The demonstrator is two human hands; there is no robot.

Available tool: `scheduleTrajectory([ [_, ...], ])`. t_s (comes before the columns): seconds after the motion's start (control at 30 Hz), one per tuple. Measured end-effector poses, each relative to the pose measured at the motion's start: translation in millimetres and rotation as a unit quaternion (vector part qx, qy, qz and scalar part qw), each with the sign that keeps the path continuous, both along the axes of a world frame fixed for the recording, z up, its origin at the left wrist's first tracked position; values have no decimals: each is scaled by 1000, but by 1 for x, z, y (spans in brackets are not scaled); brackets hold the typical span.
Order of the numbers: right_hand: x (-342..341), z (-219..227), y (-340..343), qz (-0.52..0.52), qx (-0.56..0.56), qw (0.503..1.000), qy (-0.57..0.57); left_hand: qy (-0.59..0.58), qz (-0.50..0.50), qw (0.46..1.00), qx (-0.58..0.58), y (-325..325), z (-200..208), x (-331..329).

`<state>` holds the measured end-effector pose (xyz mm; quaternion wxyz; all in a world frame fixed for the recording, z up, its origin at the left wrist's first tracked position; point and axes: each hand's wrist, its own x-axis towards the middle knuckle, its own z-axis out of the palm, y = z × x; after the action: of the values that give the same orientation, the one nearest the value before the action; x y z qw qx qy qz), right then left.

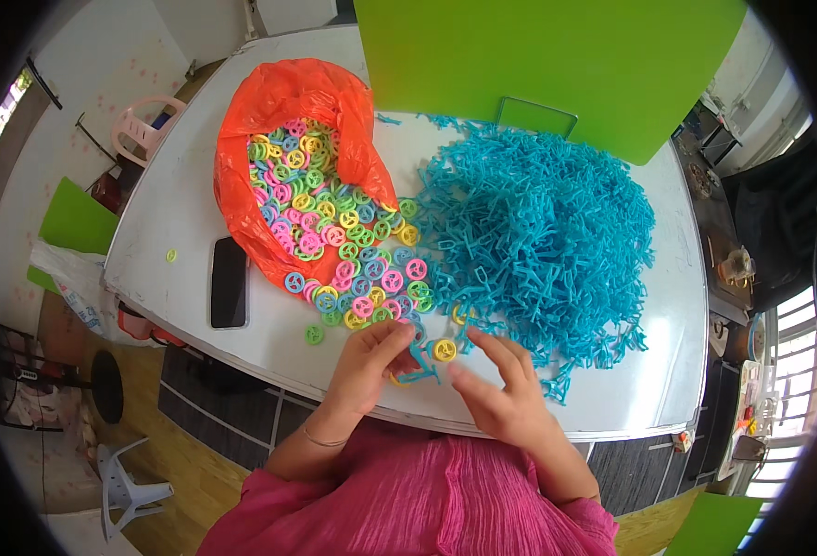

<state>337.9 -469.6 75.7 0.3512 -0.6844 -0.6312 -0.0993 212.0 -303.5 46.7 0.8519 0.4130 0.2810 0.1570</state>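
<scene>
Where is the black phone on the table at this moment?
In the head view, the black phone lies flat on the white table, on the person's left, just beside the orange bag.

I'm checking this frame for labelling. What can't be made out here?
- Head view: whether the left hand grips the blue piece; its fingers cover it.
- How far down the rings go in the orange bag; its folds hide that.
- The black phone screen: dark, nothing readable.
- The table under the blue pile.
</scene>
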Motion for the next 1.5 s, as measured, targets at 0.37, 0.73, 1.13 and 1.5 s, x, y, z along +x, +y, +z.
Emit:
scheduleTrajectory([
  [0.37, 5, -12, -8, 102, 100, 949, 280, 154, 88, 716, 675, 45, 1, 23],
  [0.73, 6, -21, -4, 26, 59, 578, 814, 143, 65, 637, 754, 84, 2, 35],
  [1.13, -6, -16, 6, -69, 97, 728, 675, -70, 28, 959, 275, -42, 4, 25],
  [1.5, -8, -27, 1, -111, 63, 815, 566, -68, 57, 954, 287, -47, 3, 30],
])
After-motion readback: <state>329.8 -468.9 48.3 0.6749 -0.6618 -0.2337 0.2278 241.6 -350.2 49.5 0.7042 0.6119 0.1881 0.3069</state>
